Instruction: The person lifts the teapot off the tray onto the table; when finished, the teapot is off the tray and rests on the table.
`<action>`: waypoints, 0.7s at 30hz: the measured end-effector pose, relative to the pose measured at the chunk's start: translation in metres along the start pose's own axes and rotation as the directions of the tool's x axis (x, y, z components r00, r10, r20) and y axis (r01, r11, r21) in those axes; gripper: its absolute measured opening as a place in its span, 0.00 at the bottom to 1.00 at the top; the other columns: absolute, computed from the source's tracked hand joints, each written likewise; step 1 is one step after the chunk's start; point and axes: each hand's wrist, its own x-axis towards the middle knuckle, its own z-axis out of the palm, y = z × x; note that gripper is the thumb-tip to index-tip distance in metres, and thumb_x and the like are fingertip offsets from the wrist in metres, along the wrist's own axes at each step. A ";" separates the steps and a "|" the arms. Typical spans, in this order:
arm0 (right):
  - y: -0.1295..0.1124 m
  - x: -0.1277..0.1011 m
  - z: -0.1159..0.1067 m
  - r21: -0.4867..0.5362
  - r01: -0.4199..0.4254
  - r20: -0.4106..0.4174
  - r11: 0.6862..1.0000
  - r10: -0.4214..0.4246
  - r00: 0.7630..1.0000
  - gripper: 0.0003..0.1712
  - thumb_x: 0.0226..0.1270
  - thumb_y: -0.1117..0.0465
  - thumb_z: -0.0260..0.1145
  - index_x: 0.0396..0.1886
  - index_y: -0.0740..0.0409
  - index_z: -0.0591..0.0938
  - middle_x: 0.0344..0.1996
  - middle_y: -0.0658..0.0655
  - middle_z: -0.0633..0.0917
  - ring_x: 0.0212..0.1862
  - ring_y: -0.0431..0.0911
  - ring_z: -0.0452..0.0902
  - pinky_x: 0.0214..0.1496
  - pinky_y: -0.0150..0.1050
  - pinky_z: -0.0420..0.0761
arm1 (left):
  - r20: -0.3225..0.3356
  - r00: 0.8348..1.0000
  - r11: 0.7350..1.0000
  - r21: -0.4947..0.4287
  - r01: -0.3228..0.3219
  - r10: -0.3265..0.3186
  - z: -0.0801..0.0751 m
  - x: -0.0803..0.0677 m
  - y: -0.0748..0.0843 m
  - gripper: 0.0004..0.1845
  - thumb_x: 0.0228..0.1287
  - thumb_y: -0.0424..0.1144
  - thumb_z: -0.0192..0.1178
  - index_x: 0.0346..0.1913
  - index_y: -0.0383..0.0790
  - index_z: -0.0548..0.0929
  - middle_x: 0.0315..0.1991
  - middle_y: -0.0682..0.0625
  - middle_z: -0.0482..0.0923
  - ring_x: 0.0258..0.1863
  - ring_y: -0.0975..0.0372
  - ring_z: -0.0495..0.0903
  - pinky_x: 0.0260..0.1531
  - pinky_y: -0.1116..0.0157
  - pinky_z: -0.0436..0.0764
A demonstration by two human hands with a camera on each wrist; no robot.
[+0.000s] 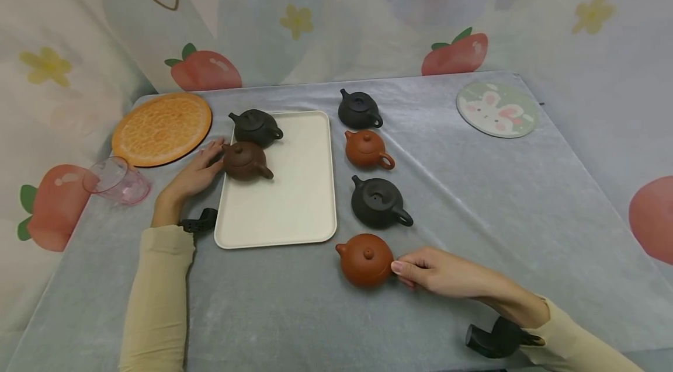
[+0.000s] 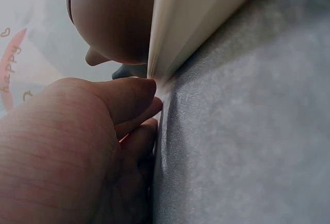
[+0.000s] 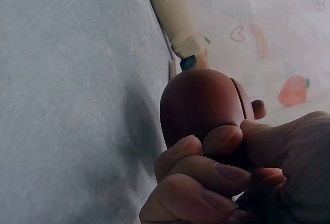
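Note:
My right hand (image 1: 441, 273) pinches the handle of a round orange-brown teapot (image 1: 366, 261), its spout pointing left. In the right wrist view this teapot (image 3: 198, 105) shows its shadow on the cloth off to one side, and the curled fingers hide its handle. My left hand (image 1: 197, 170) rests its fingertips against the left rim of a cream tray (image 1: 284, 202), fingers fairly straight. On the tray, close to those fingers, sits a dark brown teapot (image 1: 245, 162). Behind it a black teapot (image 1: 256, 128) sits at the tray's back left corner.
Right of the tray stand a black teapot (image 1: 358, 110), an orange teapot (image 1: 366, 149) and a larger black teapot (image 1: 377, 201) in a column. At left are a round orange mat (image 1: 163, 129) and a pink clear glass (image 1: 123, 182). A rabbit mat (image 1: 496, 110) lies back right.

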 end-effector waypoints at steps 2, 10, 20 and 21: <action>0.002 -0.002 -0.001 0.005 0.005 0.003 1.000 -0.005 1.000 0.25 0.79 0.51 0.50 0.22 0.60 0.74 0.15 0.44 0.63 0.18 0.34 0.54 0.19 0.37 0.59 | 0.000 1.000 1.000 -0.003 0.008 -0.008 0.000 0.000 -0.001 0.33 0.79 0.49 0.38 0.78 0.39 0.45 0.80 0.45 0.34 0.78 0.50 0.29 0.76 0.49 0.31; 0.009 -0.014 -0.007 0.020 0.016 0.024 1.000 -0.016 1.000 0.25 0.79 0.53 0.49 0.23 0.62 0.75 0.14 0.45 0.63 0.17 0.34 0.55 0.20 0.36 0.61 | -0.013 1.000 1.000 -0.008 -0.025 0.025 0.001 0.001 -0.003 0.32 0.79 0.48 0.39 0.77 0.35 0.48 0.79 0.42 0.35 0.78 0.48 0.31 0.76 0.48 0.32; 0.021 -0.030 -0.015 0.027 0.001 0.027 1.000 -0.001 1.000 0.24 0.80 0.55 0.48 0.24 0.64 0.76 0.15 0.45 0.65 0.18 0.34 0.56 0.21 0.36 0.63 | -0.002 1.000 1.000 -0.002 0.001 -0.001 0.001 0.000 0.001 0.33 0.79 0.49 0.37 0.78 0.37 0.45 0.79 0.41 0.33 0.78 0.47 0.29 0.75 0.46 0.32; 0.021 -0.031 -0.015 0.025 -0.002 0.027 1.000 0.002 1.000 0.25 0.80 0.54 0.48 0.24 0.64 0.76 0.16 0.45 0.65 0.18 0.34 0.56 0.21 0.35 0.63 | -0.001 1.000 1.000 0.000 0.001 -0.001 0.001 0.000 0.001 0.33 0.79 0.49 0.37 0.78 0.37 0.45 0.79 0.41 0.33 0.78 0.47 0.29 0.75 0.46 0.32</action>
